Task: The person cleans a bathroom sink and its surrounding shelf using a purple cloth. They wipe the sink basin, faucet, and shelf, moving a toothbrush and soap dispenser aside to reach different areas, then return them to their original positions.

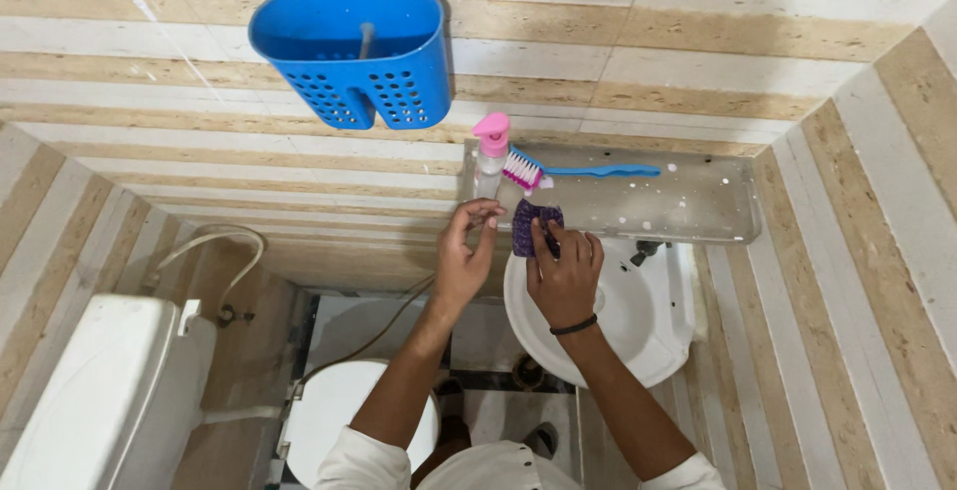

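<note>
From the head camera, looking down, the left hand (465,251) reaches up to a clear pump bottle with a pink top (489,156), which stands at the left end of a glass shelf (698,201) on the striped tile wall. Its fingers (485,213) curl around the lower part of the bottle, grasping it.

Just to the right, the right hand (564,276) presses a purple scrubbing pad (531,226) against the near edge of the shelf, fingers clenched on the pad. A dark band (574,326) circles that wrist.

On the shelf behind the pad lies a blue-handled brush with pink and white bristles (578,170), its head just beside the bottle and its handle pointing right.

Below the shelf, under the right hand, sits a white washbasin (638,326), with a small tap (646,249) at its far right rim.

High on the wall, up and to the left, hangs a blue perforated plastic caddy (351,41).

At the near left are a white toilet cistern (95,390) and the toilet bowl (334,415), with a pale hose (214,241) looping on the wall above them.
</note>
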